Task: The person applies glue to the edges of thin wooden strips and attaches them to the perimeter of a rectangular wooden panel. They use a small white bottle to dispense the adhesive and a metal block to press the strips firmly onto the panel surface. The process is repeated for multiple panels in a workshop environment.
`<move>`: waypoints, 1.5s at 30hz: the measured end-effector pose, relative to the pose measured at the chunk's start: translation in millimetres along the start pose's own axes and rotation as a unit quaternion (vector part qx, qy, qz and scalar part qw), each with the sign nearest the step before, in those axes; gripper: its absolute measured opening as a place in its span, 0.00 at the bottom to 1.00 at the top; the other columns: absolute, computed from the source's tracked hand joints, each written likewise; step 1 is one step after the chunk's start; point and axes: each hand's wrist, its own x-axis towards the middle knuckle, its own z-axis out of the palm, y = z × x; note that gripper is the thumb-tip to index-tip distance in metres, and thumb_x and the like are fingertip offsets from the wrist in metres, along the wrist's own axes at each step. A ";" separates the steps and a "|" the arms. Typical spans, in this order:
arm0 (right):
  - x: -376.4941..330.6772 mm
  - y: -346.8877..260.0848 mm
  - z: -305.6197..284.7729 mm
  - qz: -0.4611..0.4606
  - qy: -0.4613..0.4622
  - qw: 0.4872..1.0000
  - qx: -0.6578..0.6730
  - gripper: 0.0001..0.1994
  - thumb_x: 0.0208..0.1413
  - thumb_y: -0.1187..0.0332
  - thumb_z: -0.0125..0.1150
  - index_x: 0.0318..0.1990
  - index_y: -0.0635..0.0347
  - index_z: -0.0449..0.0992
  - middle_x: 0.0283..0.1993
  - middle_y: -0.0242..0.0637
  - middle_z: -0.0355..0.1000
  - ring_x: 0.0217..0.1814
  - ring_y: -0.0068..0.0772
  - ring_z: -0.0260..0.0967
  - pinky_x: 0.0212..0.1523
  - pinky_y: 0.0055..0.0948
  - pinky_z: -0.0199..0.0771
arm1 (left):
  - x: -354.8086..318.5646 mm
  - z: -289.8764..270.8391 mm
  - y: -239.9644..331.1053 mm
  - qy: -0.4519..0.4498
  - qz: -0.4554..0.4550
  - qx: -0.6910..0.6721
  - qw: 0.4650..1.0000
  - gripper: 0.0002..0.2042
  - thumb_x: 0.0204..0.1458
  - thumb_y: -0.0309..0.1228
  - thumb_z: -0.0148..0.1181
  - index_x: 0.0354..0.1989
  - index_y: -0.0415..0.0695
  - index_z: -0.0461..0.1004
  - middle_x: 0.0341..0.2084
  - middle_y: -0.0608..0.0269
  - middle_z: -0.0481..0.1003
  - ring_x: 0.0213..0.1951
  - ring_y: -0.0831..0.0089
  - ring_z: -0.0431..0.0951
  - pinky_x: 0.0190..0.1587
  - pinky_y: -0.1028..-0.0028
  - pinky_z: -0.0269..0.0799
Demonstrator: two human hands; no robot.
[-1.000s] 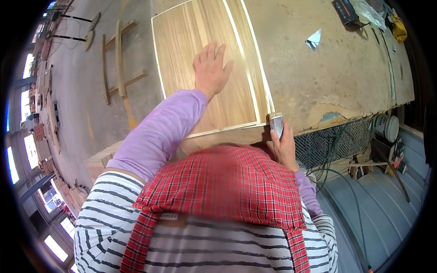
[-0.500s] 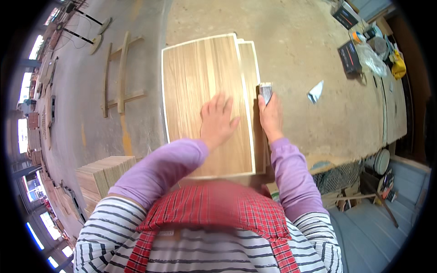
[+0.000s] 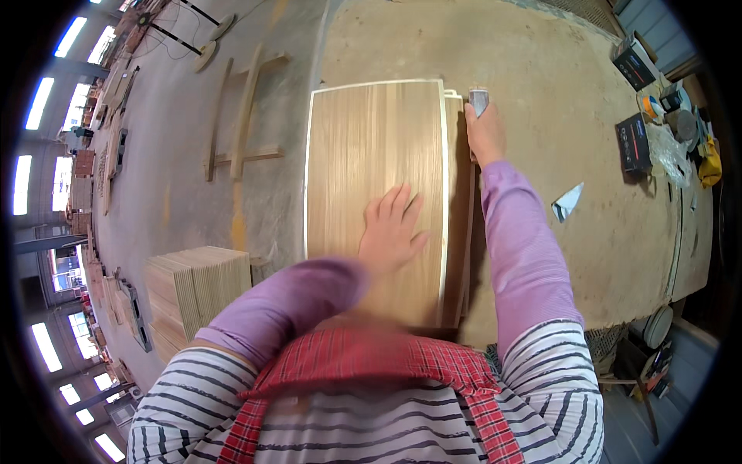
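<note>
Pressing the panel while working its right edge

You are pinning the pale striped wooden panel flat on the dusty brown workbench with your open left hand; your right hand is gripping one small grey block at the far right corner. Next probably calls for steady pressure along that edge. One panel on top, another underneath.

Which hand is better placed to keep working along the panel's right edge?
Right. The right hand already grips the small grey tool at the far right edge of the wood panel, while the left hand lies flat, pinning the panel.
</note>
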 end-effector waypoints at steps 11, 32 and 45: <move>-332.0 80.0 -79.5 0.053 -0.064 0.996 0.032 0.24 0.56 0.59 0.58 0.53 0.67 0.64 0.47 0.58 0.65 0.49 0.59 0.63 0.49 0.48 0.64 | 0.3 7.1 -3.1 0.035 0.008 -0.015 0.999 0.31 0.54 0.46 0.53 0.63 0.42 0.60 0.65 0.48 0.54 0.66 0.57 0.50 0.63 0.55 0.43; -359.0 64.4 -95.2 0.148 -0.126 0.980 -0.046 0.28 0.56 0.57 0.57 0.58 0.67 0.60 0.50 0.58 0.64 0.51 0.61 0.62 0.50 0.48 0.63 | 0.6 3.9 -3.5 0.029 0.019 -0.030 0.999 0.30 0.55 0.45 0.51 0.62 0.39 0.60 0.64 0.45 0.53 0.66 0.54 0.49 0.63 0.53 0.42; 16.4 -7.0 3.6 0.012 0.019 0.999 -0.024 0.24 0.58 0.50 0.53 0.44 0.68 0.68 0.42 0.57 0.71 0.47 0.60 0.69 0.46 0.51 0.68 | 1.9 0.5 -2.7 -0.022 -0.004 -0.038 0.999 0.33 0.48 0.46 0.58 0.61 0.42 0.61 0.62 0.48 0.54 0.65 0.53 0.50 0.62 0.50 0.45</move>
